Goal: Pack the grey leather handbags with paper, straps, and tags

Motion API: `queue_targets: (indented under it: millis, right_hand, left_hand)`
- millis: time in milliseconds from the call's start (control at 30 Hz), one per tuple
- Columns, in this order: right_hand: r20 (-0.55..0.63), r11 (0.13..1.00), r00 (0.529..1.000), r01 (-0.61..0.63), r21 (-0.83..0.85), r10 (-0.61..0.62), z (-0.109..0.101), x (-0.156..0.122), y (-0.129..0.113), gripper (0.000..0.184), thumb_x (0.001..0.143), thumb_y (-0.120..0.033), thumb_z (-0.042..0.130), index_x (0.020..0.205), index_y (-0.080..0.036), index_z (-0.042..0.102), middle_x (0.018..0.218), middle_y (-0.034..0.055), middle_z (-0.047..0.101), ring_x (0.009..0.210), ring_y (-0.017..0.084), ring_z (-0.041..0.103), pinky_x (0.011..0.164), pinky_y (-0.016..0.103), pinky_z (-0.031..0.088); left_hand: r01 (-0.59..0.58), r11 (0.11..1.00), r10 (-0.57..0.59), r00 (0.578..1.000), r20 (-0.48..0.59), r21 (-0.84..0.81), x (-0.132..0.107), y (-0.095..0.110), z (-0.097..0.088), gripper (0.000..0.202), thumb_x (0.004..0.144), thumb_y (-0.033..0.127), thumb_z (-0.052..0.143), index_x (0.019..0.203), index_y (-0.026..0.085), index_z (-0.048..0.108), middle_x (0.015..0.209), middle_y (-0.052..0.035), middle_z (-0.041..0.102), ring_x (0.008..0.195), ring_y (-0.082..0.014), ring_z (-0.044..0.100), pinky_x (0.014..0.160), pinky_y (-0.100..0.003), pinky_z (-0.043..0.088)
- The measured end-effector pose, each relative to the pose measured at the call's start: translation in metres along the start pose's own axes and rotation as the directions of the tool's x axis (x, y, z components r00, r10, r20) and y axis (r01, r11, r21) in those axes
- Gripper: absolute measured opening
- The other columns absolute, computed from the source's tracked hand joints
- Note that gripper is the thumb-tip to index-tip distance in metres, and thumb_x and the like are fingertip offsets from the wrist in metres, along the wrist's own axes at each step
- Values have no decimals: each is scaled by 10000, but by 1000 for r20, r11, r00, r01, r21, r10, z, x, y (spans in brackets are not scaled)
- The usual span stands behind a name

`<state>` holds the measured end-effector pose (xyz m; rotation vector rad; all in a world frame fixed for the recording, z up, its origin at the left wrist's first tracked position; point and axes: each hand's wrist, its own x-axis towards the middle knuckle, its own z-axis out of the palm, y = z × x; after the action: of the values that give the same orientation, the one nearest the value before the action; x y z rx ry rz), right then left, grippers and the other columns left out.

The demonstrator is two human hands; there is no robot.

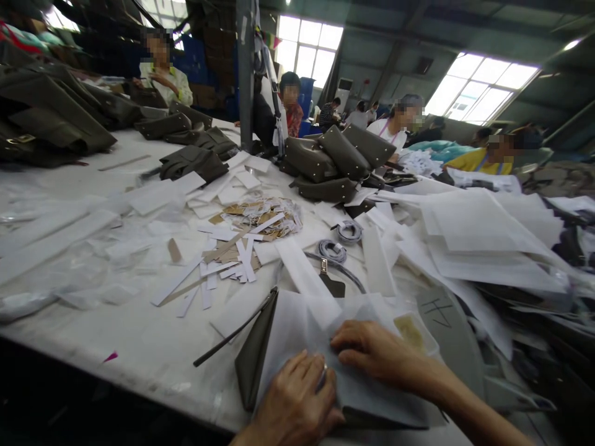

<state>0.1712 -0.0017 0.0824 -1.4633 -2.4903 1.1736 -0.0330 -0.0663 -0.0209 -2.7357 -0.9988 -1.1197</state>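
A thin white sheet (pixel 302 334) lies over a dark olive bag (pixel 255 359) at the table's front edge. The bag's folded side and a dark strap show at its left. My left hand (pixel 297 396) presses on the sheet's lower part with its fingers bent and close together; a small shiny spot, perhaps a ring, shows at one finger. To its right, my right hand (pixel 372 350) has curled fingers gripping the sheet from above. Behind the sheet, a handle with a metal buckle (pixel 324 266) sticks up. A clear plastic box (pixel 413 331) with something yellowish sits beside my right wrist.
Paper strips (pixel 227 260) and a heap of small tags (pixel 269 217) cover the middle of the table. Two coiled straps (pixel 332 249) lie nearby. Olive bags (pixel 334 158) are piled behind, white sheets (pixel 488 229) at right. Several people work beyond; a post (pixel 245 80) rises at the table.
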Motion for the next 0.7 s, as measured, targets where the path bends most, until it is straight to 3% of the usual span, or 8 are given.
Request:
queue_targets:
  millis: [67, 133, 200, 300, 400, 467, 567, 700]
  right_hand:
    - [-72, 999, 997, -20, 30, 22, -7, -2, 8, 247, 882, -315, 548, 988, -233, 755, 947, 19, 759, 846, 190, 677, 779, 269, 510]
    - [-231, 994, 967, -111, 17, 112, -25, -2, 23, 283, 916, -383, 511, 952, -234, 749, 896, 20, 757, 807, 199, 685, 735, 284, 521]
    - [-482, 965, 859, -246, -89, 174, -49, 3, 45, 306, 923, -419, 501, 955, -215, 728, 924, 53, 747, 836, 225, 687, 770, 328, 523]
    - [-766, 853, 632, -461, -247, 120, -80, 21, 88, 400, 862, -418, 592, 1134, -129, 640, 1090, 168, 691, 976, 294, 660, 871, 416, 496]
    - [-779, 775, 557, -614, -153, 288, -90, 44, 124, 614, 782, -425, 691, 1258, -65, 548, 1087, 212, 675, 965, 317, 654, 814, 408, 498]
    - [-739, 742, 535, -667, -72, 409, -91, 52, 133, 593, 770, -394, 701, 1250, -76, 558, 1022, 186, 694, 890, 300, 662, 744, 376, 494]
    - [-764, 749, 512, -660, -57, 393, -96, 43, 115, 360, 838, -361, 616, 1108, -123, 633, 948, 153, 694, 832, 275, 649, 703, 355, 470]
    - [-870, 835, 491, -493, -244, 36, -94, -2, 46, 215, 894, -306, 532, 979, -155, 659, 1028, 170, 664, 942, 285, 626, 823, 386, 471]
  left_hand:
    - [-15, 999, 17, 996, -86, 31, -2, -2, 6, 378, 986, 455, 425, 1069, 150, 632, 1055, -117, 689, 970, -213, 660, 911, -340, 557]
    - [-24, 999, 28, 994, -108, 46, -2, -4, 8, 382, 994, 447, 401, 1046, 156, 644, 1037, -110, 696, 957, -208, 665, 897, -329, 561]
    - [-30, 999, 33, 997, -76, 40, 0, -4, 6, 383, 994, 442, 400, 1045, 154, 647, 1038, -110, 698, 959, -211, 669, 899, -330, 561]
    - [-19, 1000, 18, 999, 32, 4, 3, -4, -1, 375, 988, 440, 428, 1102, 147, 631, 1099, -121, 687, 1023, -220, 660, 954, -348, 542]
    - [20, 999, -13, 988, 151, -40, 7, -1, -10, 368, 978, 430, 472, 1175, 144, 597, 1189, -126, 654, 1106, -220, 630, 1031, -359, 496]
    - [38, 997, -25, 979, 202, -60, 9, 0, -14, 371, 962, 437, 509, 1183, 148, 583, 1202, -122, 643, 1116, -217, 622, 1051, -360, 479]
    - [55, 996, -35, 965, 260, -70, 12, 2, -18, 381, 931, 447, 568, 1171, 151, 573, 1169, -113, 641, 1097, -222, 623, 1053, -371, 473]
    - [52, 997, -29, 949, 315, -64, 17, 3, -23, 357, 929, 414, 584, 1162, 144, 559, 1146, -119, 631, 1074, -232, 625, 1012, -384, 493]
